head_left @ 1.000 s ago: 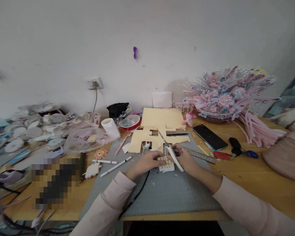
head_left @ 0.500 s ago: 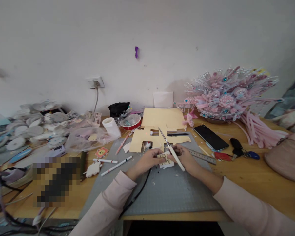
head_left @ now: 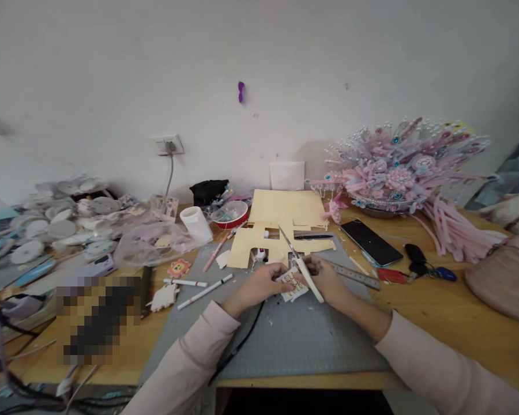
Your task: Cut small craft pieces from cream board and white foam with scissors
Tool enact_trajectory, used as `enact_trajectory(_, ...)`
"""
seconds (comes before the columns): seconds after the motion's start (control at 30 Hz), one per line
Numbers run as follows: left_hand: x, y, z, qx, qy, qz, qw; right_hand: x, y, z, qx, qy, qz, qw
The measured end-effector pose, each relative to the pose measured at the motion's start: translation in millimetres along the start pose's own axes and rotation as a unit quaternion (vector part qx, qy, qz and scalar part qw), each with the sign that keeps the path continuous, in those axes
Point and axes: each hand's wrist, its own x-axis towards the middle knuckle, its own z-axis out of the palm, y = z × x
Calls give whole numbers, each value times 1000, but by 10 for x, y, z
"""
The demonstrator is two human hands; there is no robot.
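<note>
In the head view, a small white card with brown-and-yellow line drawings [head_left: 292,285] is pinched between the thumb and fingers of my left hand [head_left: 262,283]. My right hand [head_left: 328,281] is closed round white-handled scissors [head_left: 310,279], seen nearly edge-on, with the blades pointing up and away to the left. Its fingertips also reach the card's right edge, though the handle partly hides them. Both hands are over the grey cutting mat [head_left: 303,340]. Just beyond them lies a cut-out cream card sheet [head_left: 241,245].
Two white pens [head_left: 205,292], a steel ruler [head_left: 357,275] and a pink pencil [head_left: 215,253] lie around the mat. To the right are a phone [head_left: 372,242], keys [head_left: 415,259] and a pink beaded headdress [head_left: 398,173]. Plastic bags and white discs [head_left: 28,252] crowd the left.
The small card has turned and tilted in my fingers, so more of its drawn face shows. The scissors have shifted only slightly.
</note>
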Motion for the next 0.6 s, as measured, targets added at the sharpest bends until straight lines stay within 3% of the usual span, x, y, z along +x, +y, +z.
enact_trajectory(0.23,-2,-5,8,-21,-3,-6,1000,-17,-12,38,14,11,2,1000)
enact_trajectory(0.43,61,-130,-4,-75,88,12,993,1,-44,-3,29,22,27,999)
enact_trajectory(0.6,59,-110,48,-152,73,18,986,11,-42,8,57,16,37,998)
